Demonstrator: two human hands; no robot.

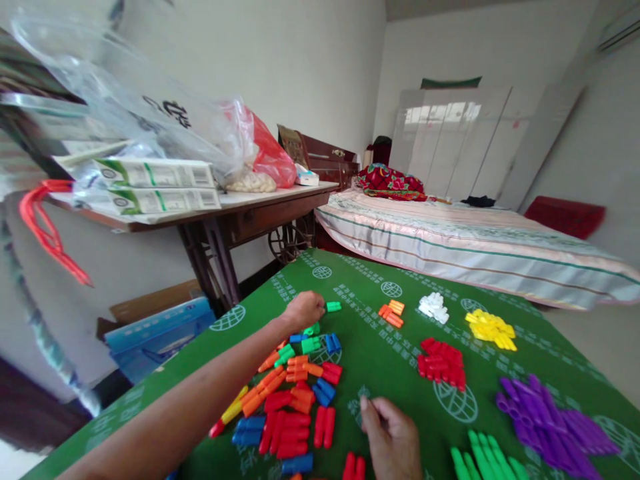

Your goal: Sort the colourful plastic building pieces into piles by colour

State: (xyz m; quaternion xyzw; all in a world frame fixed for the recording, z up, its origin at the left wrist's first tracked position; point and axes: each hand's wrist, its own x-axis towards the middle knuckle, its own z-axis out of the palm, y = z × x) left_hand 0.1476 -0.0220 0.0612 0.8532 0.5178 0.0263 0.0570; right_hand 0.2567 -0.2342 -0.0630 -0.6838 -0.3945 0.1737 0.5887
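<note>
My left hand (304,311) is stretched to the far side of the mixed pile, its fingers closed and their tips hidden. Right beside it lies a small green plastic tube piece (333,306). My right hand (393,437) rests low in the middle, fingers curled, with nothing visible in them. To its left spreads a mixed heap of short tube pieces, among them red pieces (295,427), orange pieces (265,389), blue pieces (324,392) and green pieces (311,345). Red pieces (325,427) lie closest to my right hand.
Sorted by colour on the green table (370,353) are purple tubes (550,420), green tubes (483,457), red pieces (441,363), yellow pieces (491,328), white pieces (434,307) and orange pieces (391,313). A bed (450,233) and a cluttered sewing table (270,200) stand beyond.
</note>
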